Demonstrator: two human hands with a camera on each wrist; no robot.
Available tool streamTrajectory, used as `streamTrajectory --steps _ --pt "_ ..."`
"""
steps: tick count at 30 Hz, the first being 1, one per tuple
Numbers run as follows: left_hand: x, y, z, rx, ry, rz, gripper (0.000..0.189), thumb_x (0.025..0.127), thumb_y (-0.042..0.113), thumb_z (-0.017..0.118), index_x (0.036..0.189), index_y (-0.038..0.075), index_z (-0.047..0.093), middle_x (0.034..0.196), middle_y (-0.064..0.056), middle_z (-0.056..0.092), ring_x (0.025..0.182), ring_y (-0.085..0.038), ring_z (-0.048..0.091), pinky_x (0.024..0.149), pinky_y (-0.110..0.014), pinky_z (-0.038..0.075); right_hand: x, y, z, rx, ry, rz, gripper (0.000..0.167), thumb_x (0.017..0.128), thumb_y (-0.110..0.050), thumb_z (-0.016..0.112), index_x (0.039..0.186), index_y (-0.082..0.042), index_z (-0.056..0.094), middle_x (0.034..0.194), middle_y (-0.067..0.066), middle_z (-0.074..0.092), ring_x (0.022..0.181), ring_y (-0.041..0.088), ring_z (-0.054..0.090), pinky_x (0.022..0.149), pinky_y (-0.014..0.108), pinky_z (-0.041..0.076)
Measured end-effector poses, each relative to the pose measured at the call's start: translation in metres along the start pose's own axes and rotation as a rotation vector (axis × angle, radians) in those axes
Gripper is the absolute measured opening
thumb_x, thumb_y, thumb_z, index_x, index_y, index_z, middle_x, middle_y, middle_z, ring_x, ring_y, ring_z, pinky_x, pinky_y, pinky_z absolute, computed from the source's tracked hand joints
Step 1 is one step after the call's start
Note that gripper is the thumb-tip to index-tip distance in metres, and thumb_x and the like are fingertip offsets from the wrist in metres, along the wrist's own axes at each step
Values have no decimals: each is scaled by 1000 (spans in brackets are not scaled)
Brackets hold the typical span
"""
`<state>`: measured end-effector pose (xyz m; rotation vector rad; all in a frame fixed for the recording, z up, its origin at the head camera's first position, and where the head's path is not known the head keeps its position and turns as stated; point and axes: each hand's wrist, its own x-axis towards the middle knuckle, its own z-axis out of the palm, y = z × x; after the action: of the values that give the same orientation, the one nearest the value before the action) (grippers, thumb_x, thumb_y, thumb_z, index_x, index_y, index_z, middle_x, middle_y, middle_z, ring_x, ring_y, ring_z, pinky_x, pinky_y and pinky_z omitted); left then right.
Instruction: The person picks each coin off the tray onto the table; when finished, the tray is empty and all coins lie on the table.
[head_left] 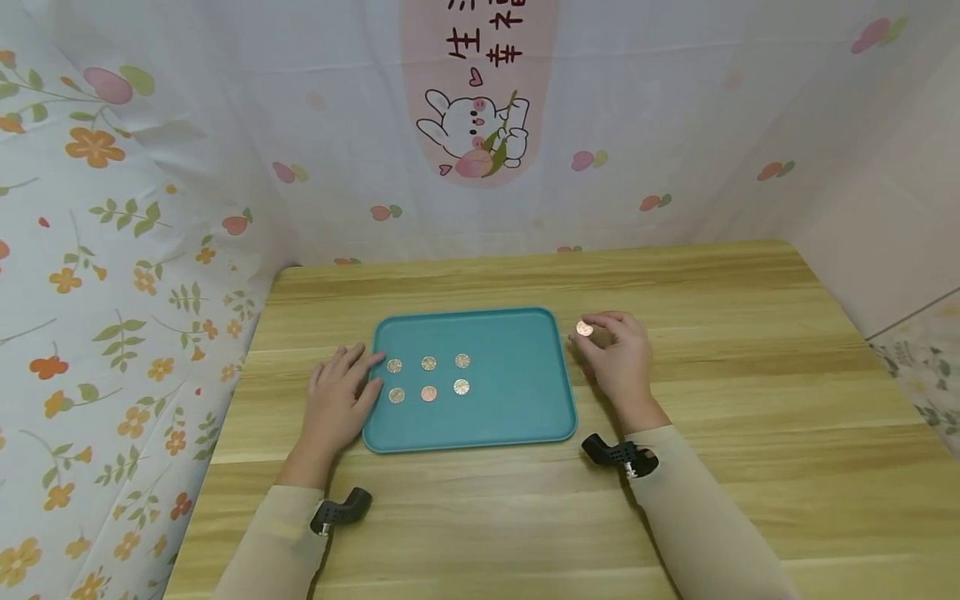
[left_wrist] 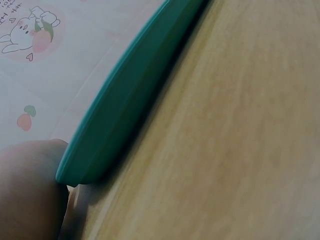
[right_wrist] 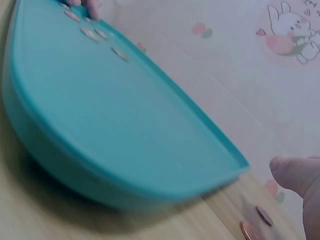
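Right hand (head_left: 621, 357) is pinching one coin (head_left: 584, 328) beside blue tray (head_left: 521, 375), left hand (head_left: 337, 402), fingers (head_left: 365, 363) extended, is touching its rim (head_left: 471, 447), six coins (head_left: 428, 393) lying inside

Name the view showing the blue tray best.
Head view: the blue tray shows nearly whole, from above. Left wrist shows only part of its outer side; right wrist shows its surface slanted, cut off at top.
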<state>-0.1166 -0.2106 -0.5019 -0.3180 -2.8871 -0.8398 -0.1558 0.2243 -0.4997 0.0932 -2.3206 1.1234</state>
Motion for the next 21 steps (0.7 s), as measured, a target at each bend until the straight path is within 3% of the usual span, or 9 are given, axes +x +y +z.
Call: streamTrajectory --steps 7,14,21 --pt "1 -3 1 10 2 3 43 108 28 59 149 17 64 165 -20 44 157 -45 27 123 -71 11 4 14 -18 -205 15 171 32 86 -24 93 111 -7 83 127 15 70 132 46 45 112 68 17" --pt "1 -4 1 4 8 -1 42 108 28 60 148 17 64 164 -19 45 157 -45 28 123 -71 10 7 26 -35 -204 -78 264 30 88 -17 88 112 -1 81 125 23 68 132 45 46 113 63 21" --pt "2 -4 1 14 -11 -6 42 108 29 60 149 17 64 165 -19 44 157 -45 27 124 -70 10 11 26 -40 -243 -196 337 31 93 -24 84 116 -3 81 131 25 63 138 46 39 115 65 18"
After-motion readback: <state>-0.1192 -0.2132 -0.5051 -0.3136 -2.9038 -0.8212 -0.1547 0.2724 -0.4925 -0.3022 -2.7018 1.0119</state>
